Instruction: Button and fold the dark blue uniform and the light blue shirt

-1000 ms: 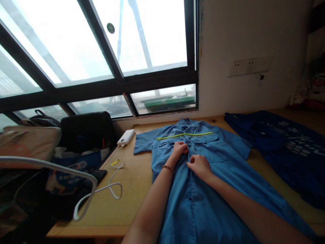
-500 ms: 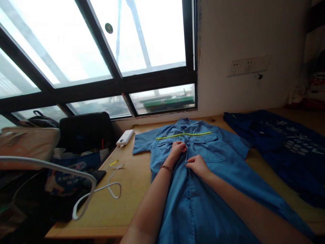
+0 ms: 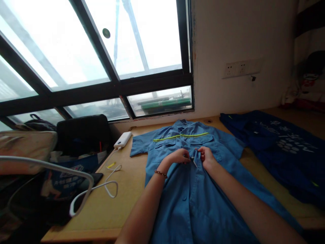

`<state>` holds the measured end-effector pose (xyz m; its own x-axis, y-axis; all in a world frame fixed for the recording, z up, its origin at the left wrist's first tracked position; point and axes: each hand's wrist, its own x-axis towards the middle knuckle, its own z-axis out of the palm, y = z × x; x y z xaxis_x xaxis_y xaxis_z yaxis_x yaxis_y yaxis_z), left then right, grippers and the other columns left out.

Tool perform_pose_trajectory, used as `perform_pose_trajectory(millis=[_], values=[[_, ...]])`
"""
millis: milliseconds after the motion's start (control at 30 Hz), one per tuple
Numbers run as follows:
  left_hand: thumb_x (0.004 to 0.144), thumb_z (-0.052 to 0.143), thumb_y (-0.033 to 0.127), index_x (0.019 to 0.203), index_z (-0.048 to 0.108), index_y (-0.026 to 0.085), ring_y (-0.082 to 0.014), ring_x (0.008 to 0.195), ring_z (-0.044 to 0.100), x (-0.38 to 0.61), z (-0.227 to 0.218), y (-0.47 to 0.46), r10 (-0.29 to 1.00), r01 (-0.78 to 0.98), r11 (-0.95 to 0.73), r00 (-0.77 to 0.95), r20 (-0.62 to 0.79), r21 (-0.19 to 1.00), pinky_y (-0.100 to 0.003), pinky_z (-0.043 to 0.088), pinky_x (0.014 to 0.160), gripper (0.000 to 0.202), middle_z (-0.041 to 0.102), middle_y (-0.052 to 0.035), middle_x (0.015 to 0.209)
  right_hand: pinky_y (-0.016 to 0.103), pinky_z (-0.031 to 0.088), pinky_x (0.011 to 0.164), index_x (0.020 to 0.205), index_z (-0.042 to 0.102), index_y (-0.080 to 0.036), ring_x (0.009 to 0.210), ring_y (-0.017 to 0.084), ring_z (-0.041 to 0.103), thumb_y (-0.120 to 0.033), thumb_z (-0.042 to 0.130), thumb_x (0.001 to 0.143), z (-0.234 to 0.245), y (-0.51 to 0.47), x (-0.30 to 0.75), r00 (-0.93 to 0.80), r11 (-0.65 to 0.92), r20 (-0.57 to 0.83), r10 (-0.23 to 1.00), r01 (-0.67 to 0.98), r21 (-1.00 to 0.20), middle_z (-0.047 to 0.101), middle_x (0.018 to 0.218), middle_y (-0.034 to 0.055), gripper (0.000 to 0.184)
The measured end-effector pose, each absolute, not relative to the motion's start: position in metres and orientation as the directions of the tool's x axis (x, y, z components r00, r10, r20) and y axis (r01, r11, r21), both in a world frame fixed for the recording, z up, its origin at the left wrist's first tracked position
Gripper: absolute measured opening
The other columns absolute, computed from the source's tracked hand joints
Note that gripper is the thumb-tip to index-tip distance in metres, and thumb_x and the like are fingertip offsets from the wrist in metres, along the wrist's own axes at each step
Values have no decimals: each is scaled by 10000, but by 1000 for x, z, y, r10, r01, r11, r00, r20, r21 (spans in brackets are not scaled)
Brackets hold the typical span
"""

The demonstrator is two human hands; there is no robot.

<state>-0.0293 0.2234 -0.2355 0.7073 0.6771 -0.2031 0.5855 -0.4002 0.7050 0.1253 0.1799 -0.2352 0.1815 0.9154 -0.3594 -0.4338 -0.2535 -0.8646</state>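
A blue short-sleeved work shirt (image 3: 167,189) with a yellow-green chest stripe lies front up, its collar towards the window. My right hand (image 3: 207,157) pinches the edge of its front placket and holds it raised, so a small gap shows between the two front edges. Just left of that gap, my left hand (image 3: 180,156) has its fingers closed at the other front edge, apparently on the cloth; the fingertips are partly hidden. Lower on the front, a button (image 3: 184,198) shows beside the parted placket.
The shirt lies on a wooden table (image 3: 127,196). At left are a white power bank (image 3: 123,140), its looping white cable (image 3: 111,193) and a printed bag (image 3: 68,179). A dark blue garment with white print (image 3: 279,145) lies at right. Behind stand the window and a wall socket (image 3: 242,67).
My right hand has lifted the placket edge up and to the right, parting the front. My left hand has come slightly lower. The view has shifted a little.
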Motion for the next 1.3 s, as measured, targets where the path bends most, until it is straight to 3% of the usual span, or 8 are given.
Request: perform_pose_trajectory(millis=[100, 267, 433, 567, 667, 767, 1033, 1300], values=[[645, 579, 194, 722, 582, 172, -104, 480, 501, -36, -227, 201, 651, 605, -465, 728, -213, 647, -183, 332, 450, 80, 561, 24, 551, 187, 195, 283, 473, 457, -173, 272, 51, 190, -145, 473, 554, -237, 179, 125, 218, -245, -353, 910, -405, -881, 220, 315, -88, 88], [616, 605, 162, 782, 539, 191, -116, 600, 501, -43, -229, 162, 723, 607, -592, 690, 17, 529, -194, 341, 533, 180, 562, 17, 696, 210, 270, 316, 486, 501, -168, 282, 71, 247, -161, 440, 546, -245, 177, 116, 284, -213, -307, 908, -318, -924, 293, 311, -71, 85], [671, 564, 184, 838, 516, 200, -112, 618, 467, -42, -249, 148, 813, 644, -547, 561, 156, 534, -202, 339, 568, 175, 533, 17, 728, 222, 373, 468, 473, 533, -167, 460, 124, 474, -177, 443, 544, -257, 170, 99, 335, -97, -149, 930, -165, -981, 523, 444, -8, 115], [656, 574, 173, 808, 525, 186, -101, 585, 433, -44, -257, 154, 811, 613, -544, 559, 173, 573, -200, 323, 544, 160, 500, 26, 686, 213, 360, 533, 484, 565, -163, 565, 143, 530, -212, 456, 592, -266, 168, 92, 308, 9, 50, 950, 134, -991, 593, 530, 18, 161], [653, 585, 175, 785, 539, 172, -94, 581, 421, -46, -258, 168, 792, 561, -564, 577, 202, 607, -200, 319, 537, 139, 494, 22, 688, 206, 344, 538, 549, 595, -155, 552, 129, 525, -230, 435, 652, -270, 175, 93, 253, 76, 194, 948, 413, -908, 599, 546, 21, 204], [651, 595, 190, 763, 562, 157, -96, 586, 423, -45, -257, 190, 775, 521, -581, 590, 227, 625, -204, 325, 542, 122, 496, 15, 683, 206, 336, 543, 581, 607, -146, 553, 124, 514, -226, 430, 676, -271, 194, 96, 238, 71, 219, 946, 508, -858, 601, 562, 28, 216], [609, 498, 76, 666, 542, 150, -114, 597, 430, -31, -252, 225, 791, 591, -609, 508, 342, 529, -219, 331, 560, 104, 493, -6, 673, 211, 331, 577, 539, 607, -157, 601, 128, 510, -177, 493, 613, -260, 236, 96, 201, 68, 186, 962, 481, -874, 601, 574, 18, 138], [676, 586, 203, 747, 595, 160, -105, 607, 451, -37, -257, 205, 780, 564, -610, 550, 298, 557, -213, 357, 575, 84, 517, -11, 735, 193, 290, 459, 485, 545, -155, 453, 84, 391, -214, 475, 594, -266, 192, 114, 135, 69, 87, 987, 133, -989, 438, 432, -47, 142]])
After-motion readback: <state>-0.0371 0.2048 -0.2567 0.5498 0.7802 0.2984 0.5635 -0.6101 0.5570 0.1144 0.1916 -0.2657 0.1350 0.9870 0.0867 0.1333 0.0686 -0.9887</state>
